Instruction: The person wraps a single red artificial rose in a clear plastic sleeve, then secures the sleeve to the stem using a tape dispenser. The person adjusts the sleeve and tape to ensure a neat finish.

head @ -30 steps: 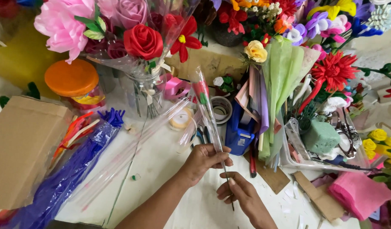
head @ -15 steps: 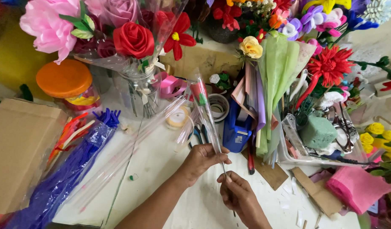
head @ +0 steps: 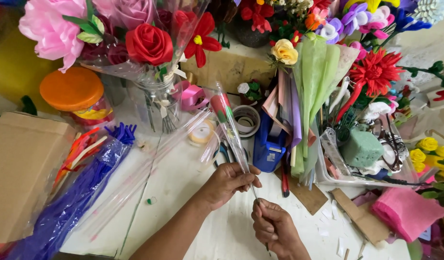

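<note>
Head view: left hand (head: 229, 182) pinches the clear cellophane sleeve holding a small red bud (head: 225, 115); right hand (head: 275, 228) fingers clamp its thin wire stem (head: 254, 193) over the white table (head: 183, 192). Pulling hard might tear the film.

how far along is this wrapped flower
Done: a small red bud already sits inside the clear cellophane sleeve. In hand: the left hand pinches the sleeve's narrow end around the stem, while the right hand grips the thin wire stem just below. Left, as far as it shows: the sleeve's bottom looks unfastened; no tape or ribbon is visible on it.
</note>
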